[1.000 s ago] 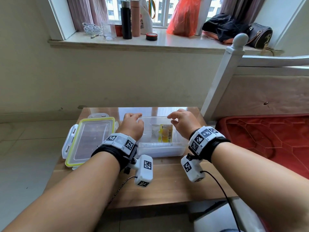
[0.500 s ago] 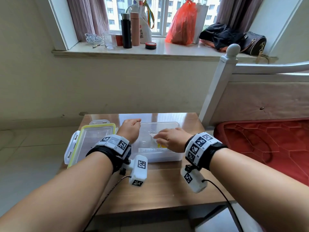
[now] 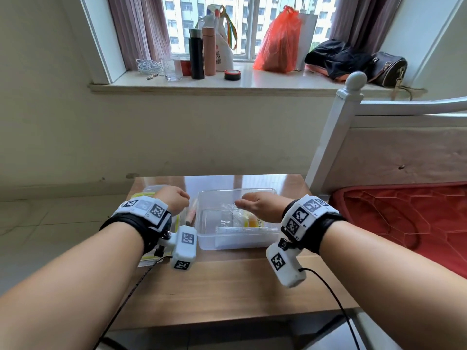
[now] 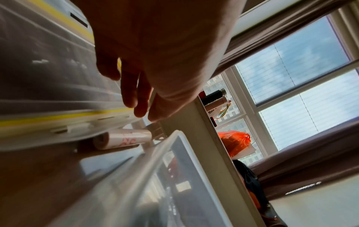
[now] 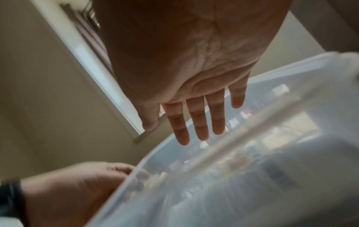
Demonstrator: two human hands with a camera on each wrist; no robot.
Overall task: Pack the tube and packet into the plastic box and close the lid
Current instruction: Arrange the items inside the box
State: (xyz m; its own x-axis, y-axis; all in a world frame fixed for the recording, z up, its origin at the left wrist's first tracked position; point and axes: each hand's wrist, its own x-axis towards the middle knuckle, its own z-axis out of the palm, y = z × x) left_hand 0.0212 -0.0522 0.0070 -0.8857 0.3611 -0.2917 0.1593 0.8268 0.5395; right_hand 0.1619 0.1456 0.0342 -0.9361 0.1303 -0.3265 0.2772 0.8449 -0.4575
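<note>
The clear plastic box (image 3: 237, 242) stands open on the wooden table (image 3: 227, 289). Inside lie a white tube (image 3: 242, 230) along the near wall and a clear packet with yellow contents (image 3: 249, 219). My right hand (image 3: 255, 204) hovers over the box with straight fingers (image 5: 200, 127) and holds nothing. My left hand (image 3: 173, 202) is left of the box, above the yellow-rimmed lid (image 4: 48, 92), its fingers (image 4: 129, 95) loosely curled and empty. The lid (image 3: 151, 257) lies flat beside the box, mostly hidden by my left forearm.
A small pinkish tube (image 3: 191, 214) lies between lid and box, also seen as a white roll with red print (image 4: 122, 139). A white bedpost (image 3: 328, 147) and red mattress (image 3: 404, 218) stand right of the table. Bottles and bags sit on the windowsill (image 3: 252, 82).
My right hand has lifted out of the box and opened above it. My left hand has left the box's edge and shifted left over the lid. The head view has tilted upward.
</note>
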